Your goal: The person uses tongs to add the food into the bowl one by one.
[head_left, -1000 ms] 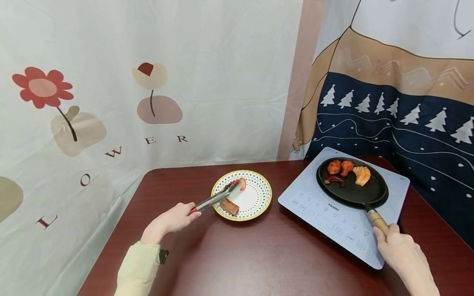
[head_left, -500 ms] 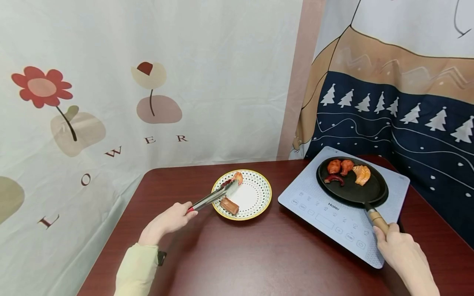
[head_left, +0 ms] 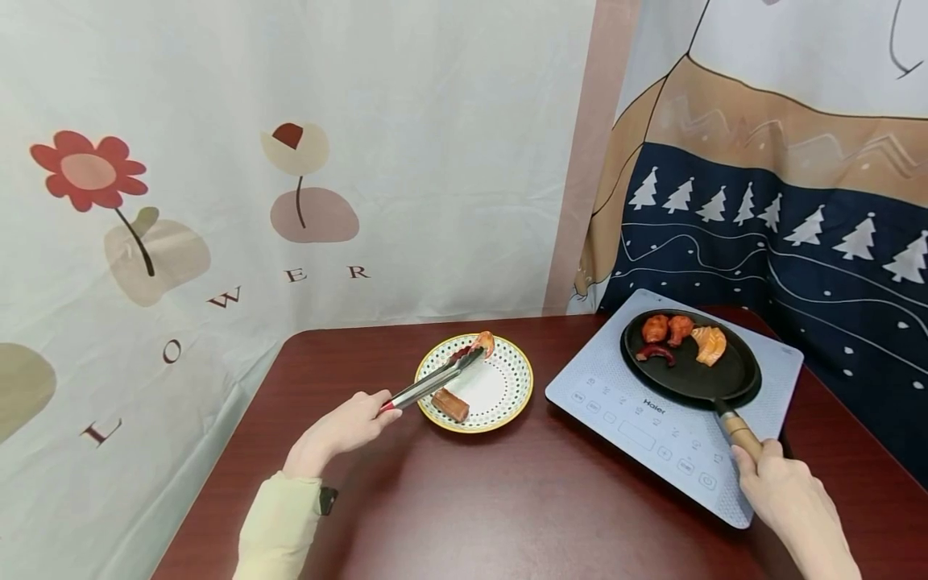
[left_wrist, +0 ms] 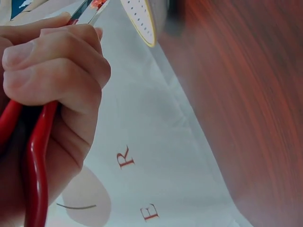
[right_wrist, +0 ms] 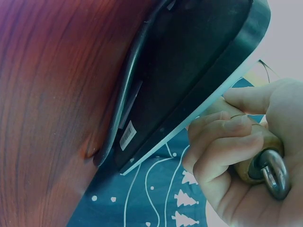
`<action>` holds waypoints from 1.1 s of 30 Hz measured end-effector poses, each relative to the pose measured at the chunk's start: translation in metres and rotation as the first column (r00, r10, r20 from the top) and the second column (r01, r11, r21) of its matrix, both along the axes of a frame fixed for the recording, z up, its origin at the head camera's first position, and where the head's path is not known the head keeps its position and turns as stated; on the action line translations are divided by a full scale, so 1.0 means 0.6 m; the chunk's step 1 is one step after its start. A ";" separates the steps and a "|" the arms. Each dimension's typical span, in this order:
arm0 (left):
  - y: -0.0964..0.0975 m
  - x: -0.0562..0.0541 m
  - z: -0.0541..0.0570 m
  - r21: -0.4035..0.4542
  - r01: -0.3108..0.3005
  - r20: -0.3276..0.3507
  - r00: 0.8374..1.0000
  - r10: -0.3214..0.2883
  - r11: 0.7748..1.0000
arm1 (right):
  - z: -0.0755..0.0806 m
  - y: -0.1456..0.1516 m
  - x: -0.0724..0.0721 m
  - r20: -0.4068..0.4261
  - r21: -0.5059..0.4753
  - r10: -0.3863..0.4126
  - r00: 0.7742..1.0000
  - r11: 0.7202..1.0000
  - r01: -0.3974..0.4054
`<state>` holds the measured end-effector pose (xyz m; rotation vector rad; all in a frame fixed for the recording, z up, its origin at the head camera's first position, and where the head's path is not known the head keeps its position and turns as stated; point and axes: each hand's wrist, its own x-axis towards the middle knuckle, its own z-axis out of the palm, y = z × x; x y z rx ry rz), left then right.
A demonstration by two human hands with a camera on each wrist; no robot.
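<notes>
My left hand (head_left: pixel 346 428) grips red-handled metal tongs (head_left: pixel 435 382) over the plate (head_left: pixel 507 409), its fingers curled round the handles in the left wrist view. Between the tips is an orange-and-white piece of food (head_left: pixel 484 344), probably a shrimp, at the plate's far rim. A brown block-shaped piece of food (head_left: pixel 450 404) lies on the plate's near side, and a dark red bit (head_left: pixel 460 354) shows behind the tongs. At the right, my right hand (head_left: pixel 790 495) holds the wooden handle (head_left: pixel 739 432) of a black frying pan (head_left: pixel 714 377); its metal end ring (right_wrist: pixel 274 175) shows in the right wrist view.
The pan sits on a pale induction cooktop (head_left: pixel 623 403). In it lie two reddish meat pieces (head_left: pixel 655 327), a dark red curved piece (head_left: pixel 656 354) and an orange striped slice (head_left: pixel 709 345). Printed cloths (head_left: pixel 435 161) hang behind the dark wood table (head_left: pixel 507 499).
The tongs first shifted slightly left, then moved right and toward the plate's far rim, carrying the shrimp-like piece. My right hand and the pan have stayed put.
</notes>
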<state>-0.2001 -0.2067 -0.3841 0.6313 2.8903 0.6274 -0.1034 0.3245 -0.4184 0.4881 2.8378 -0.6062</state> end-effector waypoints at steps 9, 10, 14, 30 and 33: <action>0.042 -0.012 0.006 0.008 0.060 -0.022 0.998 -0.060 0.998 | -0.001 0.000 0.000 0.005 0.001 -0.003 1.000 1.000 0.003; 0.048 -0.014 0.007 0.006 0.071 -0.031 0.997 -0.071 0.997 | -0.001 0.000 0.000 0.007 0.002 -0.004 1.000 1.000 0.003; 0.077 -0.022 0.010 -0.011 0.110 -0.051 0.993 -0.110 0.994 | -0.002 0.001 0.000 0.003 0.007 -0.008 1.000 1.000 0.008; 0.202 -0.044 0.025 -0.048 0.282 -0.078 0.955 -0.285 0.958 | -0.001 0.000 0.000 -0.009 0.007 -0.002 1.000 1.000 0.003; 0.227 -0.045 0.030 -0.057 0.304 -0.068 0.949 -0.308 0.951 | -0.001 0.000 0.000 -0.009 0.005 -0.004 1.000 1.000 0.004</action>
